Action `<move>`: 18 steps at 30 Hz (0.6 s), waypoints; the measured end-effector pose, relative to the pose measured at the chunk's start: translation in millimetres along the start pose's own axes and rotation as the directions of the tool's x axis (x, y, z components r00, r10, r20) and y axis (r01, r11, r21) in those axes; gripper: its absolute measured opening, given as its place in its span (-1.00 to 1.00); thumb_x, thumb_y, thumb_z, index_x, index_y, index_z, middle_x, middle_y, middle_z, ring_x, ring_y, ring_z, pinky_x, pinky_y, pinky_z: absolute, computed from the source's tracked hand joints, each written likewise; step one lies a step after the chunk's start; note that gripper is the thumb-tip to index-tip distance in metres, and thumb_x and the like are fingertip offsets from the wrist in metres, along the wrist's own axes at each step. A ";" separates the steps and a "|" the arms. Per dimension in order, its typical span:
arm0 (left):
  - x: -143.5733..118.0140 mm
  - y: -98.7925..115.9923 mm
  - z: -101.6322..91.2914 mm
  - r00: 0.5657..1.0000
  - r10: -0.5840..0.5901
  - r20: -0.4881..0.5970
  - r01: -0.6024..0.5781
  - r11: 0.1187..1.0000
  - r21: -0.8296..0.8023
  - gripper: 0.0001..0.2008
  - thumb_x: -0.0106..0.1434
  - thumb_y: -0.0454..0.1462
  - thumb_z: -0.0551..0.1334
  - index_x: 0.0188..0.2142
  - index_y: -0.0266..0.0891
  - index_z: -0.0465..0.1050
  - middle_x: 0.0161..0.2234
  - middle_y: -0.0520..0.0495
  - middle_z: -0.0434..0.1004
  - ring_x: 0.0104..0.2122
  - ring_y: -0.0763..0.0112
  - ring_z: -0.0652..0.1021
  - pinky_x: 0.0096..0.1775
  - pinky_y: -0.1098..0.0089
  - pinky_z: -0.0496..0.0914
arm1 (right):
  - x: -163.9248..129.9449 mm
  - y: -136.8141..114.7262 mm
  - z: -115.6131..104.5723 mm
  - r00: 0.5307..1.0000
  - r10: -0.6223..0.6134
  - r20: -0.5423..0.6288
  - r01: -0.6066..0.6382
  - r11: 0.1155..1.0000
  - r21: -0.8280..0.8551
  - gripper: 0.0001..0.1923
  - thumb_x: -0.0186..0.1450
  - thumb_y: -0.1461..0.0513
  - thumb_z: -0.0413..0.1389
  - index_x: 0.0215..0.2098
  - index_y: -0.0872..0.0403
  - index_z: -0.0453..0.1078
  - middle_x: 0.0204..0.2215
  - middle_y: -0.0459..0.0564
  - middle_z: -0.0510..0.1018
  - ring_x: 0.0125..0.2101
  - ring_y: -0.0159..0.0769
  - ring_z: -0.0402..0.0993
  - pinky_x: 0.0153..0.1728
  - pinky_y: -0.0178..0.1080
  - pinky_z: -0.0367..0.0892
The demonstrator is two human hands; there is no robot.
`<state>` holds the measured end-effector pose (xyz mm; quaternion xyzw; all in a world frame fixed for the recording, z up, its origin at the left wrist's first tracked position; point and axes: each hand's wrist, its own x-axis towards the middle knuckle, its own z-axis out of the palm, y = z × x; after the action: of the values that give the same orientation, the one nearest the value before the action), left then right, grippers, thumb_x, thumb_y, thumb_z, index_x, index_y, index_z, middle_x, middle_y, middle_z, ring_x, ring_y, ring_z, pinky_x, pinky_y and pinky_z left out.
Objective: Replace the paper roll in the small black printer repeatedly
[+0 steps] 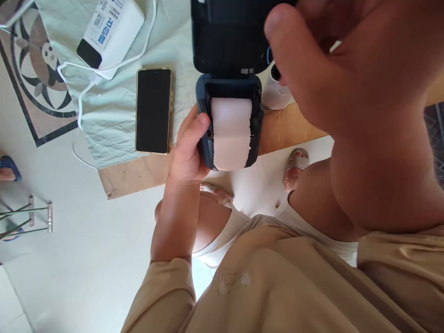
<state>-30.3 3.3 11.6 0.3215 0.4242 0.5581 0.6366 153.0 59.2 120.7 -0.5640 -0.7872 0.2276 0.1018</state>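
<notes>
My left hand grips the left side of a small dark blue printer, thumb pressed on its edge. The printer's lid is swung up and open, and a roll of white paper sits in the bay, its end hanging over the front. My right hand is raised very close to the camera at the upper right, over the lid's right side; it hides what its fingers touch.
A black phone lies face up on a pale cloth over a wooden table. A white power bank with a white cable lies beyond it. A white cup-like object stands behind the printer. My sandalled foot rests on the tiled floor.
</notes>
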 end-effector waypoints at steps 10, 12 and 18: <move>2.0 -4.1 -2.4 0.998 0.067 0.016 -0.067 0.997 -0.046 -0.66 0.28 0.13 0.31 -0.23 -0.04 0.54 0.03 -0.07 0.62 0.42 -0.11 0.23 0.22 0.01 0.39 | -0.2 -14.6 28.0 0.977 -0.148 0.156 0.193 0.920 -0.340 -0.62 0.40 0.24 -0.08 0.13 -0.11 0.37 -0.08 0.04 0.60 -0.10 0.07 0.61 -0.21 -0.05 0.44; 1.2 -2.2 -0.8 0.996 0.043 0.073 -0.041 0.999 -0.033 -0.66 0.33 0.10 0.28 -0.13 -0.05 0.56 0.02 -0.09 0.61 0.40 -0.12 0.27 0.19 0.01 0.39 | 1.2 -12.3 29.3 0.978 -0.144 0.149 0.188 0.921 -0.341 -0.60 0.39 0.21 -0.04 0.17 -0.10 0.34 -0.10 0.08 0.59 -0.12 0.09 0.61 -0.23 -0.05 0.43; 1.7 -4.5 -0.3 0.995 0.061 0.081 -0.057 0.997 -0.057 -0.66 0.35 0.07 0.26 -0.13 -0.10 0.54 0.00 -0.13 0.62 0.37 -0.06 0.32 0.18 0.12 0.40 | 1.8 0.2 34.0 0.973 -0.213 0.090 0.229 0.945 -0.234 -0.58 0.33 0.20 0.10 0.15 -0.03 0.34 -0.13 -0.03 0.61 -0.15 -0.07 0.60 -0.10 -0.07 0.45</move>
<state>-28.5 4.1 7.3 0.3390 0.3724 0.5744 0.6453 138.3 52.7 90.6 -0.4727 -0.8703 0.1346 0.0318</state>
